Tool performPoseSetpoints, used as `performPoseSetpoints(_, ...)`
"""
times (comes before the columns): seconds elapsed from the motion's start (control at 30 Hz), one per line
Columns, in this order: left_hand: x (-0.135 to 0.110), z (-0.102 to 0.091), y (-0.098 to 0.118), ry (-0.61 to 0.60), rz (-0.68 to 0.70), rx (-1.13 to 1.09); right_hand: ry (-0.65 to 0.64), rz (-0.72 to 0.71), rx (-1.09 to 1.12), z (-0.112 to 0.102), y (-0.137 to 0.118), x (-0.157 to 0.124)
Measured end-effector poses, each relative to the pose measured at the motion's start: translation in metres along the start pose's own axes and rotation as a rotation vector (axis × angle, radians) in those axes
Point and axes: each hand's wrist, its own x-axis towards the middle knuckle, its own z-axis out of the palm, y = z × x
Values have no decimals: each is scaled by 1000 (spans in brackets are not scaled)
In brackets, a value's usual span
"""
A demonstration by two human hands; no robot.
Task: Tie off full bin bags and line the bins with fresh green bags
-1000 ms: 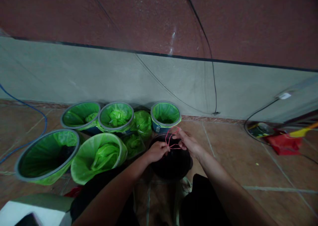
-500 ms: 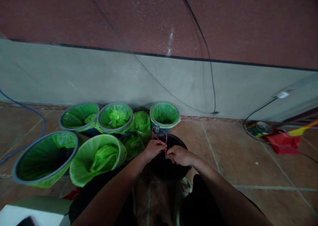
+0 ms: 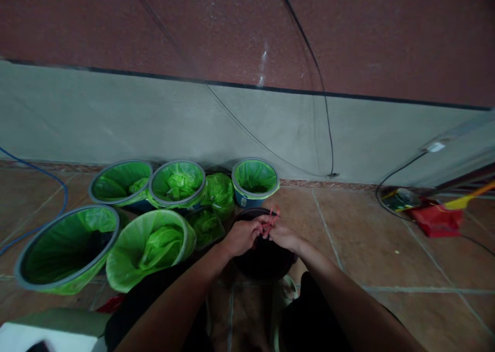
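A thin pinkish-red string (image 3: 274,210) runs between my two hands, with a loop of it standing up by the right fingers. My left hand (image 3: 243,235) is closed, its fingertips pinching the string. My right hand (image 3: 282,233) is closed on it too, and the fingers of both hands nearly touch. Below them is a black round bin (image 3: 265,264), its inside too dark to make out. The hands cover part of its far rim.
Green-lined bins stand to the left, among them a near one (image 3: 150,249) and one by the wall (image 3: 255,177). A green bag (image 3: 219,195) sits between bins. A red dustpan (image 3: 439,218) lies right, near a black cable (image 3: 381,189). A blue hose (image 3: 64,200) curves at far left.
Both hands have drawn closer together above the black bin. The string's large loop, earlier beyond the left hand, now shows smaller and beside the right fingers.
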Motion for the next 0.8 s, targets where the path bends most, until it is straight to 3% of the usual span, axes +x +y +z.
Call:
performPoseSetpoints(0.13, -5, 6, -7, -36, 180, 279, 78, 120, -176, -1, 3, -3)
performPoseSetpoints(0.27, -6, 10, -9, -52, 258, 428, -20, 179, -245, -4, -2, -8)
performPoseSetpoints(0.5, -8, 11, -9, 29, 320, 446, -132, 238, -51, -6, -18, -14)
performPoseSetpoints(0.8, -6, 15, -13, 92, 265, 414, -24, 256, 73, 0, -9, -9)
